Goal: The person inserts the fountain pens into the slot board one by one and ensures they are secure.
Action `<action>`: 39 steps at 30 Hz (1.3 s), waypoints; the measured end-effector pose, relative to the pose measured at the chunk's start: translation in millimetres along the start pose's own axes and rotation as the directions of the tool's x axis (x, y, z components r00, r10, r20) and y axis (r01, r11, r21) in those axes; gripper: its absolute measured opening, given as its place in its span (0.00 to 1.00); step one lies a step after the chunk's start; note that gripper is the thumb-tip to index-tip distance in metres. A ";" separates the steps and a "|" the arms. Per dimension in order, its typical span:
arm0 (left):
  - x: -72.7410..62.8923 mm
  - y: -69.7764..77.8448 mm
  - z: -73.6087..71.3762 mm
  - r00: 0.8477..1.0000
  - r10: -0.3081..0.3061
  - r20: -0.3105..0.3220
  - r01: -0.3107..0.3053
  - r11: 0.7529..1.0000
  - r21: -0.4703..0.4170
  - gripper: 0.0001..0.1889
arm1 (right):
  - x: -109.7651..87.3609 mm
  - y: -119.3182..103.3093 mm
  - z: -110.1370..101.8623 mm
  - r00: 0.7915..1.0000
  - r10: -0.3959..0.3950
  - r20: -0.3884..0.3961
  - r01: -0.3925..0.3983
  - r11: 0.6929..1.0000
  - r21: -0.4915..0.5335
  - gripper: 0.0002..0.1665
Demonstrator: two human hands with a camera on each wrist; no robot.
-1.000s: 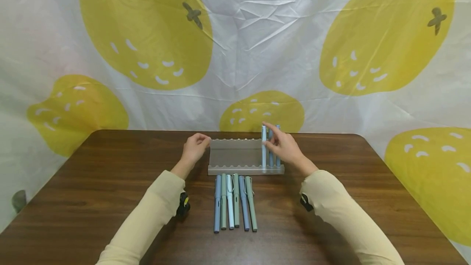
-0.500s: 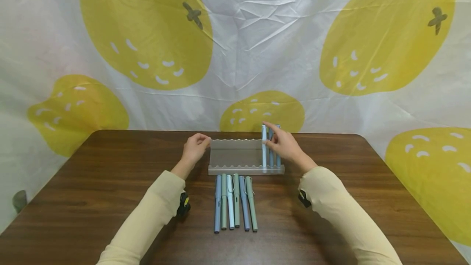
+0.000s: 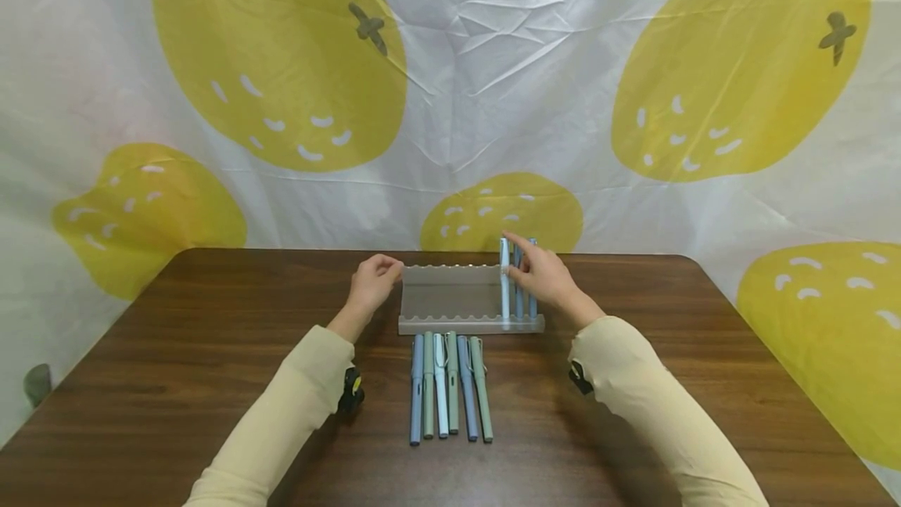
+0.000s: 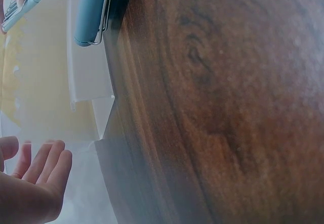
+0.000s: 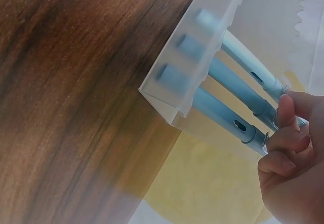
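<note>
Clear rack (image 3: 450, 300) between the hands (image 3: 371, 285) (image 3: 546, 278), pale pen (image 3: 504, 296) in the right one

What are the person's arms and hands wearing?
The left sleeve and right sleeve are creamy yellow and wrinkly. The left gadget is black with a yellow mark; the right gadget looks black too. The left hand and right hand have no gloves.
</note>
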State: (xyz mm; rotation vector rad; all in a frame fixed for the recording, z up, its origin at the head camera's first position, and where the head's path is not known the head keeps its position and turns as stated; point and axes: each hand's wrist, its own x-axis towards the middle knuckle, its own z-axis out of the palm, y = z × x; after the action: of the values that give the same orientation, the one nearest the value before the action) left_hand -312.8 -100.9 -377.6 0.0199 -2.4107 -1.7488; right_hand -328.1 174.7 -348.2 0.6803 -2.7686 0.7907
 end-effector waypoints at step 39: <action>0.5 -0.8 -1.1 1.000 -0.014 0.015 0.014 1.000 0.001 0.11 | -44.4 2.7 15.6 0.987 -0.145 -0.065 0.154 0.973 0.173 0.22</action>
State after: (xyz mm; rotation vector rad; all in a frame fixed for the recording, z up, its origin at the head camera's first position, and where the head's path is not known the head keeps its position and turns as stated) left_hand -313.1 -102.2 -378.0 0.0232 -2.4275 -1.7607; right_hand -291.1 185.2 -375.6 0.8749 -2.5849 1.0151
